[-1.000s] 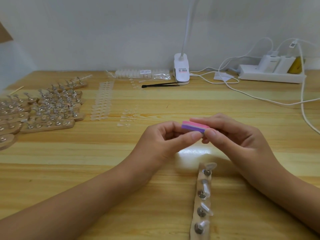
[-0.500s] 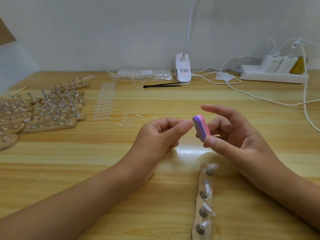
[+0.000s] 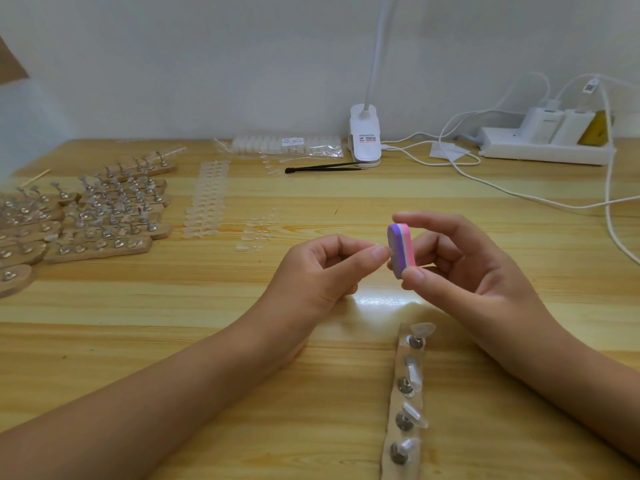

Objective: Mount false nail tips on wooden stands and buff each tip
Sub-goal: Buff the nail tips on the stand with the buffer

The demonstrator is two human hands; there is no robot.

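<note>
My right hand [image 3: 464, 268] holds a pink and purple buffer block [image 3: 401, 250] upright between thumb and forefinger, above the table's middle. My left hand [image 3: 325, 268] is pinched shut just left of the block, thumb tip touching its purple face. Only a pale sliver of a clear nail tip [image 3: 376, 244] shows between thumb and forefinger. A wooden stand [image 3: 398, 410] lies near the front edge below my right hand. Its metal posts carry clear nail tips [image 3: 414, 375].
Several wooden stands with mounted tips [image 3: 100, 216] crowd the left side. Strips of loose tips [image 3: 207, 199] and scattered tips [image 3: 256, 230] lie mid-table. At the back are a bag of tips [image 3: 284, 147], black tweezers [image 3: 322, 167], a clip lamp [image 3: 364, 140], a power strip [image 3: 543, 150] and white cables [image 3: 519, 194].
My right hand has turned the buffer block from lying flat to standing on end. My left hand has stayed pinched beside it, and both hands have drifted slightly right.
</note>
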